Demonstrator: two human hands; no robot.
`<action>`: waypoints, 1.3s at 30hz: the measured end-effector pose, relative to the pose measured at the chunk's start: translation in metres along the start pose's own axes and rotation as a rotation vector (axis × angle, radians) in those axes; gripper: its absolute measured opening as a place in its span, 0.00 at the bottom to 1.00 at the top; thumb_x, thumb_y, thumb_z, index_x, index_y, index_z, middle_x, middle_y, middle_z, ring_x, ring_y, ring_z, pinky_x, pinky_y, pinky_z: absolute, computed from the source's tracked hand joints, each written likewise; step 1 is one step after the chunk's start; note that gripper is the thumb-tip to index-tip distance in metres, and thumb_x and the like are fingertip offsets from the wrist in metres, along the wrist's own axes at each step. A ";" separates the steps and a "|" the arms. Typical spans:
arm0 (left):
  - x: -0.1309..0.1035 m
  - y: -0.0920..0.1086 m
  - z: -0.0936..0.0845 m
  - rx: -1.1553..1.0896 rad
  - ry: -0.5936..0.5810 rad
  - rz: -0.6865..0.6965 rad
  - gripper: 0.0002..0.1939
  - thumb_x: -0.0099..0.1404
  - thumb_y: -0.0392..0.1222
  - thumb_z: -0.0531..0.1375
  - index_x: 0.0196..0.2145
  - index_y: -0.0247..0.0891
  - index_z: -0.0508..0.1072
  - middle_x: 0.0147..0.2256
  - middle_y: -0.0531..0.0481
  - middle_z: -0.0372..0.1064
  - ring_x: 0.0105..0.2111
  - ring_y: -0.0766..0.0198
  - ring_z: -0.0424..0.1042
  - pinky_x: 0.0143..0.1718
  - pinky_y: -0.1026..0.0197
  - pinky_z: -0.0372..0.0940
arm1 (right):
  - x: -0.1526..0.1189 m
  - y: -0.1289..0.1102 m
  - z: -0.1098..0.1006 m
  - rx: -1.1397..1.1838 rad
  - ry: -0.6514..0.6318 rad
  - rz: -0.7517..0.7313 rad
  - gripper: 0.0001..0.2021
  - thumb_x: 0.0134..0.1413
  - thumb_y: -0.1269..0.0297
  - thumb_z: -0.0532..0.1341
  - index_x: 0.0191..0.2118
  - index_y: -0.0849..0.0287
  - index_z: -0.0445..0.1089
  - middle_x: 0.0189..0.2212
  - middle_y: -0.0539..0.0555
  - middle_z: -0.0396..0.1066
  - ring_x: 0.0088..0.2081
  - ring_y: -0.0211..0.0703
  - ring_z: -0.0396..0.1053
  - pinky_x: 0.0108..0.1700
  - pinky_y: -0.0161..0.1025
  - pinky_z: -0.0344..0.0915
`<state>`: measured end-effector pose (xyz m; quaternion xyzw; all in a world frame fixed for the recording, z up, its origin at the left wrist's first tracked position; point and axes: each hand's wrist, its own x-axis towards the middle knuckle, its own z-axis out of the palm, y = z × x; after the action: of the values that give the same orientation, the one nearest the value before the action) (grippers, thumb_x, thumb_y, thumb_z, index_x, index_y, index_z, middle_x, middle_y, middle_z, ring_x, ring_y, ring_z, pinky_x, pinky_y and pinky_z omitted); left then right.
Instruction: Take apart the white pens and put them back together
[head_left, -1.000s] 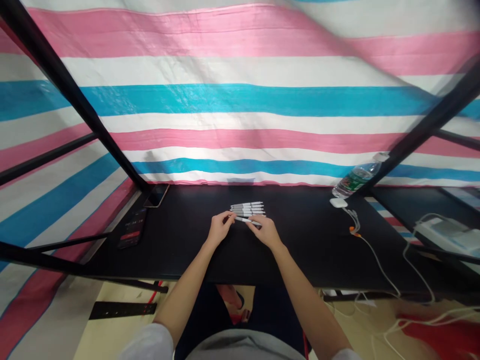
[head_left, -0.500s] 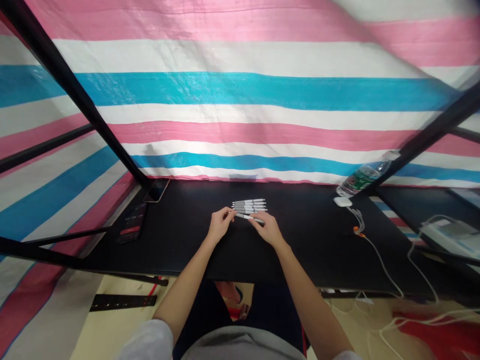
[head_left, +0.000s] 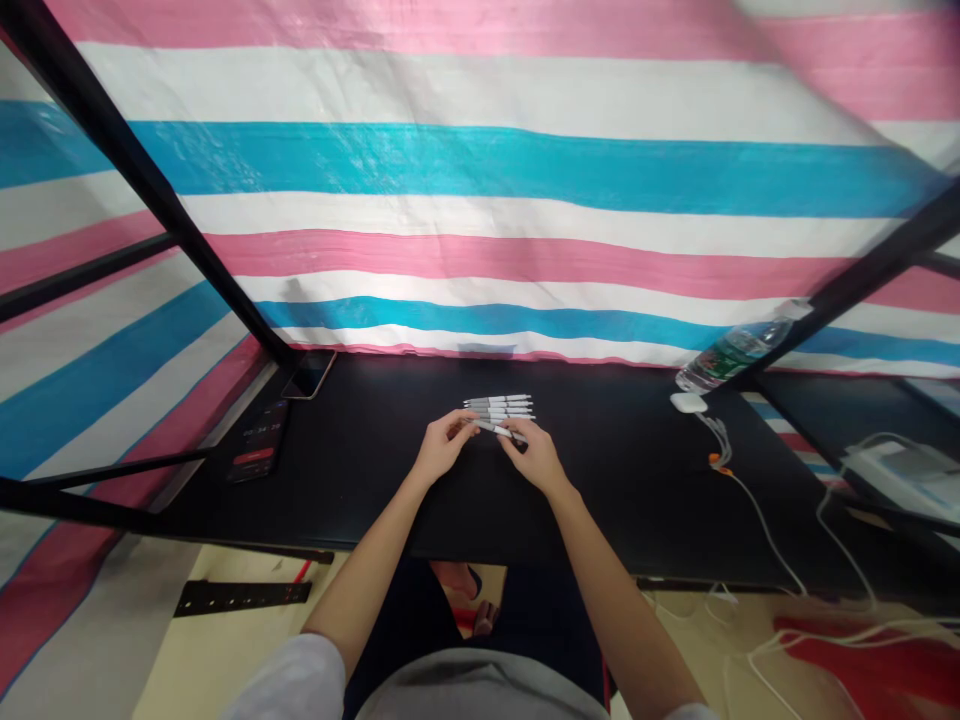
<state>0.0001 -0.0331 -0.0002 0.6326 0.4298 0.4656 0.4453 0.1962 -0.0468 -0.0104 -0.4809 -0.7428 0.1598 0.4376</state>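
Observation:
A white pen [head_left: 491, 427] with a grey grip spans the gap between my two hands, tilted slightly down to the right. The fingertips of my left hand [head_left: 445, 443] pinch its left end, and my right hand [head_left: 534, 455] closes on its right end. Just beyond my fingers, several similar white and grey pens [head_left: 498, 405] lie side by side in a row on the black table [head_left: 360, 450]. My fingers partly cover the nearest ones.
Two phones lie at the left, one at the back [head_left: 310, 375] and one nearer [head_left: 259, 442] with a lit timer. Back right stands a tilted water bottle [head_left: 735, 352] beside a white charger [head_left: 688, 402] with cables. Black frame posts and a striped sheet [head_left: 480, 170] enclose the table.
The held pen has tilted a little more, its right end lower. Both hands stay close to the row; the view has shifted slightly.

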 end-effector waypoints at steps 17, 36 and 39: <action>-0.002 0.004 -0.002 0.250 0.048 0.025 0.16 0.65 0.49 0.57 0.26 0.36 0.72 0.20 0.53 0.67 0.22 0.68 0.64 0.30 0.64 0.61 | -0.002 -0.003 0.002 -0.008 -0.046 -0.034 0.07 0.59 0.64 0.57 0.38 0.57 0.72 0.33 0.54 0.72 0.30 0.40 0.69 0.36 0.36 0.68; -0.003 0.003 0.001 0.217 0.006 0.033 0.14 0.63 0.49 0.59 0.34 0.35 0.76 0.23 0.52 0.70 0.23 0.67 0.66 0.28 0.64 0.61 | -0.001 -0.005 0.001 -0.064 -0.050 -0.103 0.08 0.61 0.66 0.56 0.40 0.55 0.72 0.35 0.54 0.72 0.37 0.42 0.71 0.41 0.37 0.68; -0.003 0.006 0.003 0.145 -0.043 0.057 0.14 0.62 0.47 0.60 0.41 0.35 0.76 0.29 0.49 0.74 0.27 0.65 0.70 0.32 0.63 0.63 | -0.001 -0.003 0.002 -0.055 -0.039 -0.094 0.09 0.61 0.66 0.55 0.41 0.55 0.72 0.35 0.55 0.72 0.38 0.44 0.71 0.43 0.39 0.68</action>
<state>0.0029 -0.0375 0.0043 0.6851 0.4346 0.4321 0.3937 0.1931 -0.0487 -0.0099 -0.4539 -0.7771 0.1280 0.4168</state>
